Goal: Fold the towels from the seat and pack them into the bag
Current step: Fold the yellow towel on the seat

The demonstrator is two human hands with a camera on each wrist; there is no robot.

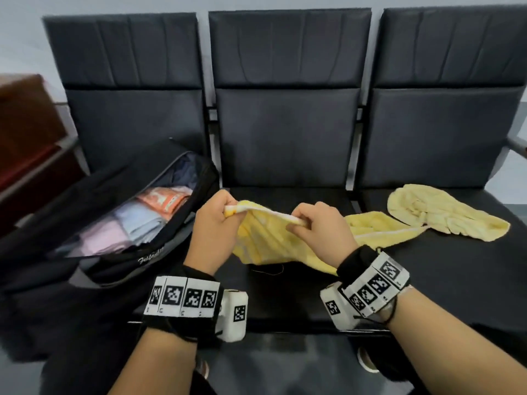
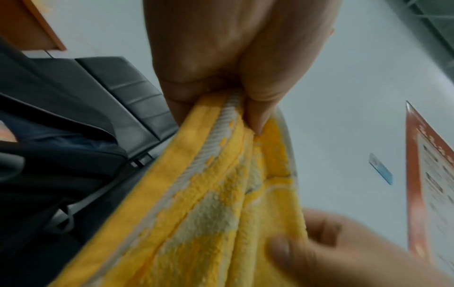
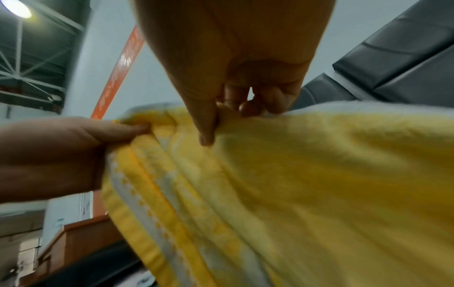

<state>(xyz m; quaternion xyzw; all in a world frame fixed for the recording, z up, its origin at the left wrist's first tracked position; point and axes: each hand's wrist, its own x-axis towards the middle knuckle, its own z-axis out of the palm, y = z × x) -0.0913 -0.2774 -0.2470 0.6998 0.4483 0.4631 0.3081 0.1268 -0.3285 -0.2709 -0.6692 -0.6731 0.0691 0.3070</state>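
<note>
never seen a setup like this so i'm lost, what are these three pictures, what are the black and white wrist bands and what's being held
No machine here: a person works with bare hands. The patterned bands on the wrists carry small cameras. The big picture comes from a head camera looking down; the other two look along each hand from its wrist. The left hand and right hand both pinch the top edge of a yellow striped towel, held over the middle one of three dark seats. A pale yellow towel lies crumpled on the right seat. On the left, an open black bag already holds folded towels.
</note>
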